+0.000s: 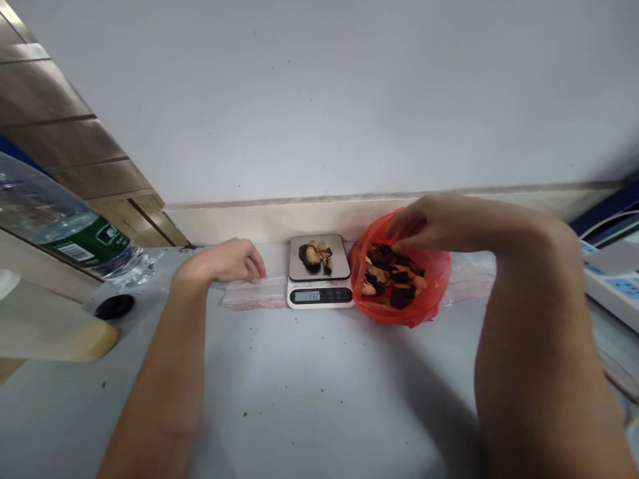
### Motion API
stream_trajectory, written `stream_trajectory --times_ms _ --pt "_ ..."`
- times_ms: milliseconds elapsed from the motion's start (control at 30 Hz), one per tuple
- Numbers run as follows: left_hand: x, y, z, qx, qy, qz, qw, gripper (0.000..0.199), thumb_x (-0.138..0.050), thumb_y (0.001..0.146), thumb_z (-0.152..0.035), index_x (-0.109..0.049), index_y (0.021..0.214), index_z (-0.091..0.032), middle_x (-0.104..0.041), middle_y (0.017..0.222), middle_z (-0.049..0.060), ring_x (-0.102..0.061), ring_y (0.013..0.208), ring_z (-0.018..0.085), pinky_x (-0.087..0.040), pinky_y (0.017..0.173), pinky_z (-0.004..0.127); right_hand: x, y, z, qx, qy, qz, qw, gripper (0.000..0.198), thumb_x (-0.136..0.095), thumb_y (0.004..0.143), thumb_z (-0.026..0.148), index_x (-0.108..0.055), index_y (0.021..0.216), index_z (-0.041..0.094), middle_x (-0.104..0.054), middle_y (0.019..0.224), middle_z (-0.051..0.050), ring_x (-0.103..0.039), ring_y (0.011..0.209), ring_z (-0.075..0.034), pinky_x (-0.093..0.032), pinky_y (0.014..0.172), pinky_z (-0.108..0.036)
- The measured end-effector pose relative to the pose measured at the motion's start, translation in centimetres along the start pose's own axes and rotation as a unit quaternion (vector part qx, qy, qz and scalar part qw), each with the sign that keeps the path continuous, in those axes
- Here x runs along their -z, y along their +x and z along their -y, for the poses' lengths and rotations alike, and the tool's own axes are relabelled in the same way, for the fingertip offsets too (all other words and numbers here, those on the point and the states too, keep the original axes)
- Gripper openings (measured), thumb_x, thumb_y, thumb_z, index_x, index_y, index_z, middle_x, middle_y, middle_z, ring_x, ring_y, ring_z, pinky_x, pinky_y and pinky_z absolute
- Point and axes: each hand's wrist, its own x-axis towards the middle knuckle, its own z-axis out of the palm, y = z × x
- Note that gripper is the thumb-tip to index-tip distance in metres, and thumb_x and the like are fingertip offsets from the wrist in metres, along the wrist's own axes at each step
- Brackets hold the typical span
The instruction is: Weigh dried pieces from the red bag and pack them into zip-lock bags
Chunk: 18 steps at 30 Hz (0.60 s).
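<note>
My left hand (232, 261) is on the left of the scale, fingers curled and pressed together, tips at the upper edge of some flat clear plastic zip bags (254, 296). On the white digital scale (294, 283) lie a few dried, dark-and-tan pieces (318, 255); its display reads about 112. Right beside it stands an opened red plastic bag (432, 293) with more dried dark brown and tan pieces (394, 276) inside. My right hand (422, 223) reaches over the bag's back rim, fingers bent closed inside; what they grip is hidden.
At the left are a large water bottle (74, 226) with a green label, a whitish translucent container (44, 319) and a black cap (114, 307). More clear plastic (469, 279) lies right of the red bag. A white power strip (614, 286) sits at the far right. Behind rises a wall (324, 100).
</note>
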Motion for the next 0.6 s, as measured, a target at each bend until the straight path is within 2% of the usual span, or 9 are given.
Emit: stream_trajectory --times_ms 67,100,200,300,433,500,600 --pt "0.5 -0.5 0.0 -0.008 -0.014 -0.032 0.999 0.024 -0.064 0.063 -0.032 -0.075 0.082 -0.021 -0.085 0.096 0.009 -0.079 0.099 0.03 -0.057 0.08 0.031 0.1 0.1 0.8 -0.014 0.002 0.0 1.0 0.024 -0.068 0.078 0.022 -0.084 0.095 0.028 -0.082 0.092 -0.001 -0.072 0.077 -0.021 -0.051 0.064 -0.029" --pt "0.7 -0.8 0.0 -0.011 -0.023 -0.048 0.999 0.026 -0.064 0.064 -0.033 -0.075 0.085 -0.021 -0.085 0.097 0.01 -0.078 0.1 0.03 -0.057 0.08 0.032 0.1 0.1 1.3 0.0 0.006 -0.019 1.0 0.026 -0.069 0.08 0.025 -0.084 0.101 0.027 -0.082 0.096 -0.002 -0.072 0.08 -0.021 -0.051 0.064 -0.028" --pt "1.3 -1.6 -0.5 -0.016 -0.051 -0.101 0.993 0.032 -0.066 0.066 -0.039 -0.072 0.091 -0.02 -0.084 0.096 0.01 -0.078 0.1 0.03 -0.057 0.081 0.032 -0.4 0.5 3.1 0.073 0.036 -0.071 0.994 0.026 -0.069 0.087 0.027 -0.082 0.109 0.024 -0.082 0.098 -0.004 -0.072 0.082 -0.019 -0.05 0.068 -0.027" --pt "1.5 -2.3 -1.1 -0.028 -0.076 -0.153 0.985 0.037 -0.072 0.064 -0.048 -0.068 0.088 -0.02 -0.082 0.092 0.009 -0.077 0.096 0.03 -0.057 0.079 0.033 -1.5 1.3 5.2 0.145 0.1 -0.088 0.98 0.026 -0.063 0.093 0.02 -0.079 0.114 0.022 -0.081 0.093 -0.003 -0.072 0.08 -0.017 -0.049 0.071 -0.026" --pt "1.4 -2.6 -1.9 -0.031 -0.099 -0.196 0.975 0.037 -0.076 0.064 -0.048 -0.067 0.087 -0.021 -0.078 0.086 0.007 -0.075 0.096 0.03 -0.055 0.077 0.034 -2.8 2.2 7.4 0.218 0.176 -0.031 0.959 0.035 -0.051 0.098 0.013 -0.071 0.126 0.024 -0.08 0.09 -0.001 -0.07 0.075 -0.014 -0.049 0.069 -0.025" --pt "1.3 -2.5 -2.1 -0.026 -0.101 -0.194 0.975 0.037 -0.077 0.064 -0.047 -0.067 0.088 -0.021 -0.077 0.084 0.007 -0.075 0.094 0.03 -0.054 0.076 0.033 -2.7 2.1 7.5 0.208 0.158 -0.024 0.965 0.037 -0.054 0.094 0.011 -0.072 0.123 0.024 -0.079 0.091 -0.001 -0.07 0.076 -0.015 -0.049 0.069 -0.025" --pt "1.1 -2.2 -2.0 -0.029 -0.091 -0.167 0.981 0.038 -0.076 0.064 -0.048 -0.066 0.089 -0.021 -0.076 0.082 0.006 -0.075 0.088 0.029 -0.053 0.072 0.033 -1.8 1.4 6.2 0.101 0.057 -0.021 0.993 0.027 -0.064 0.081 0.011 -0.079 0.099 0.026 -0.079 0.088 -0.002 -0.069 0.076 -0.019 -0.048 0.066 -0.028"
